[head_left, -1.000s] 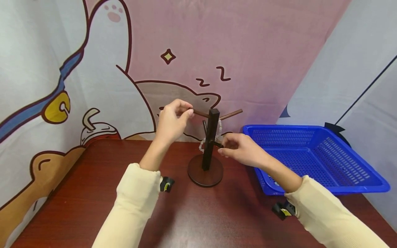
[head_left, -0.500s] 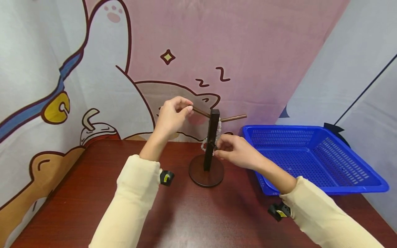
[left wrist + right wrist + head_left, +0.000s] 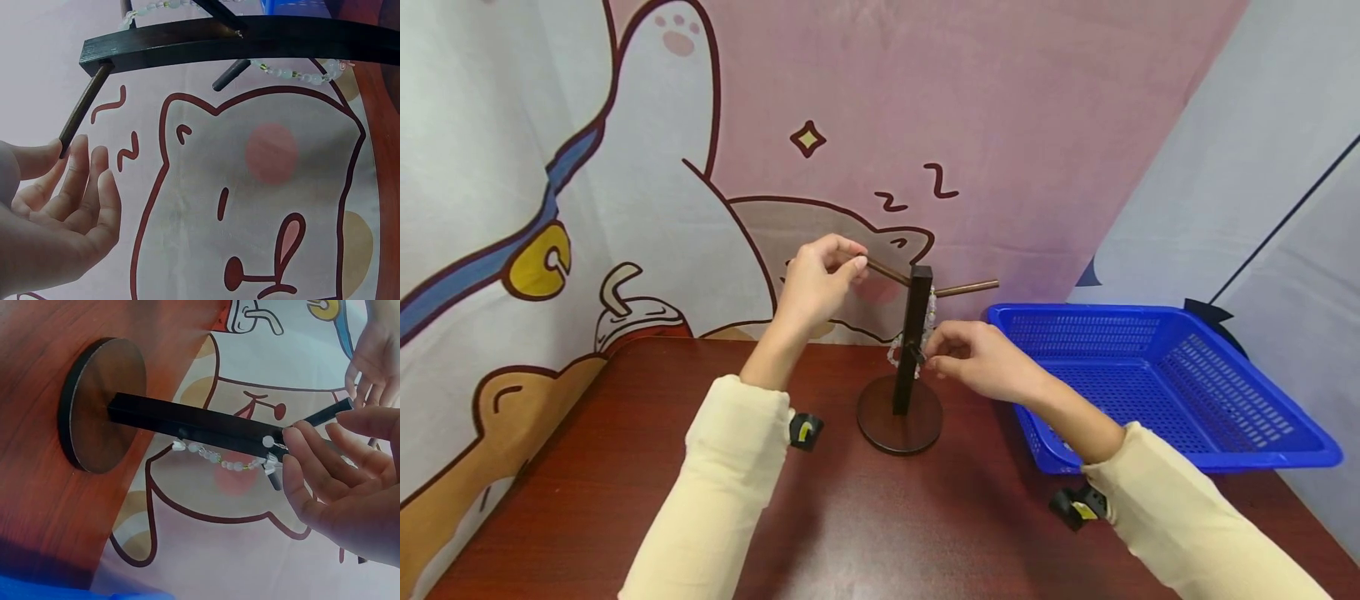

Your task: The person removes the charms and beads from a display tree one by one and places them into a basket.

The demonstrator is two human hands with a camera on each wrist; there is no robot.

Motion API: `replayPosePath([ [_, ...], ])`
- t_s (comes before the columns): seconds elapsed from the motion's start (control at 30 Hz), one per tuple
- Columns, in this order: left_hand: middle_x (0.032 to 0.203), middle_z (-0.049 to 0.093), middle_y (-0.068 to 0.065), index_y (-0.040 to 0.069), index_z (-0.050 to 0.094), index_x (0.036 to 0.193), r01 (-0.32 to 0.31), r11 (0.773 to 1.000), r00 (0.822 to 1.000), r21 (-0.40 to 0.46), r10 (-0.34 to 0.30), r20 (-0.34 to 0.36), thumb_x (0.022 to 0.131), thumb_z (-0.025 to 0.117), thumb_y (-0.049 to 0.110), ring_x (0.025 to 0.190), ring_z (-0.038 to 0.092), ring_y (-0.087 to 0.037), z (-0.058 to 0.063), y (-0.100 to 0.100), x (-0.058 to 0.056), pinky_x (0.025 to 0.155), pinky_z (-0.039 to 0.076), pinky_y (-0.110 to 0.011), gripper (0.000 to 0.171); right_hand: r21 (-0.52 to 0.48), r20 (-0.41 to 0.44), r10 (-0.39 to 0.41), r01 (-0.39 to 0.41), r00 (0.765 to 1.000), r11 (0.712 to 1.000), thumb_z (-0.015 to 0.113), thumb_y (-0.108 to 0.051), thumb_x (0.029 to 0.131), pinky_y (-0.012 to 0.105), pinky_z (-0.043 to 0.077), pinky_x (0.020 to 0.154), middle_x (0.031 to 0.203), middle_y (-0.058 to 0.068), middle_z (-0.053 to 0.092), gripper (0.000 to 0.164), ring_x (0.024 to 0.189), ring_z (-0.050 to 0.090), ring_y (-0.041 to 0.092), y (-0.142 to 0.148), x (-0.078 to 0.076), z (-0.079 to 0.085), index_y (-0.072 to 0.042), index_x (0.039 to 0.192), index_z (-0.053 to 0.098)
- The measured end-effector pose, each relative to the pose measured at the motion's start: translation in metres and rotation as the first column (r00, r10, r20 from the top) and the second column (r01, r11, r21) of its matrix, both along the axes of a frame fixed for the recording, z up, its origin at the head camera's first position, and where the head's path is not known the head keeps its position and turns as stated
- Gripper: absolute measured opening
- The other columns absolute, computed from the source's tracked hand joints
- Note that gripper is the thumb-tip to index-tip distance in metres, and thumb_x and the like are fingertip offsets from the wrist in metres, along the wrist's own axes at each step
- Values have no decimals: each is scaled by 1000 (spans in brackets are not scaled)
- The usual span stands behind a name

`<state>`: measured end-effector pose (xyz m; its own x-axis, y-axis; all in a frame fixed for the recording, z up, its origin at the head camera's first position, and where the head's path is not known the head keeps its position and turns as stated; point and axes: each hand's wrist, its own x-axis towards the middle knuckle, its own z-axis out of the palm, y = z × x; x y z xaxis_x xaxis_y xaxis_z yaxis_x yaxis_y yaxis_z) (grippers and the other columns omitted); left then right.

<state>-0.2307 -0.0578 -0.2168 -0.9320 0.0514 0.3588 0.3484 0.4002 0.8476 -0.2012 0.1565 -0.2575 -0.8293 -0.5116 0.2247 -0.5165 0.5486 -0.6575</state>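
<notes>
A dark wooden jewelry stand (image 3: 916, 312), with an upright post on a round base (image 3: 900, 429) and several pegs, stands upright on the table. My left hand (image 3: 820, 279) pinches the tip of its upper left peg (image 3: 84, 112) between thumb and fingertips. My right hand (image 3: 977, 354) is at the lower front peg (image 3: 918, 357), thumb and curled fingers around its end; fingers partly hide the contact in the right wrist view. A beaded bracelet (image 3: 219, 459) of whitish and clear beads, with pale charms, hangs behind the post, beside my right fingertips.
A blue plastic basket (image 3: 1142, 392) with perforated walls stands to the right of the stand. The reddish-brown table (image 3: 700, 467) reaches back to a cartoon-printed cloth (image 3: 1000, 108). An upper right peg (image 3: 967, 287) sticks out toward the basket.
The stand has turned a little, its upper right peg swinging down to the right and the front peg toward me. My right hand has shifted slightly left; the left keeps its pinch.
</notes>
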Motion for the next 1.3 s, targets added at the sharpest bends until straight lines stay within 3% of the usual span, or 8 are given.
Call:
replayPosePath([
  [0.47, 84, 67, -12, 4, 63, 101, -17, 1000, 1000, -26, 17, -17, 91, 57, 11, 76, 61, -20, -1, 1, 0, 63, 40, -26, 14, -46, -17, -178, 177, 984, 983, 60, -3, 84, 27, 43, 56, 71, 8, 63, 5, 62, 59, 14, 4, -9, 10, 1, 85, 63],
  [0.67, 84, 67, -14, 4, 63, 100, -19, 999, 1000, -27, 18, -25, 91, 57, 11, 76, 61, -20, -1, 0, 0, 63, 40, -26, 13, -56, -41, -193, 190, 980, 980, 61, -6, 85, 27, 46, 62, 79, 8, 64, 9, 70, 59, 19, 4, -14, 9, 1, 91, 63],
  [0.9, 85, 67, -15, 4, 63, 100, -18, 1000, 1000, -24, 18, -15, 91, 57, 11, 75, 61, -21, -1, -1, 0, 62, 39, -25, 14, -83, -43, -197, 193, 980, 978, 62, -8, 85, 27, 46, 65, 84, 10, 64, 12, 72, 59, 14, 0, -15, 8, 2, 94, 61],
  [1.17, 84, 67, -14, 4, 63, 101, -18, 1000, 1000, -25, 18, -16, 91, 57, 12, 75, 60, -21, -2, -1, -1, 62, 39, -26, 14, -102, -28, -207, 203, 978, 974, 61, -9, 87, 25, 46, 59, 77, 9, 64, 13, 63, 58, 9, -4, -16, 6, 3, 93, 59],
  [1.3, 85, 67, -13, 4, 63, 101, -15, 1000, 1000, -20, 15, -12, 91, 57, 12, 75, 61, -20, -1, -1, 0, 62, 39, -26, 14, -93, -41, -217, 213, 975, 973, 60, -8, 87, 25, 44, 58, 70, 5, 62, 11, 64, 59, 15, -5, -17, 5, 1, 92, 59],
])
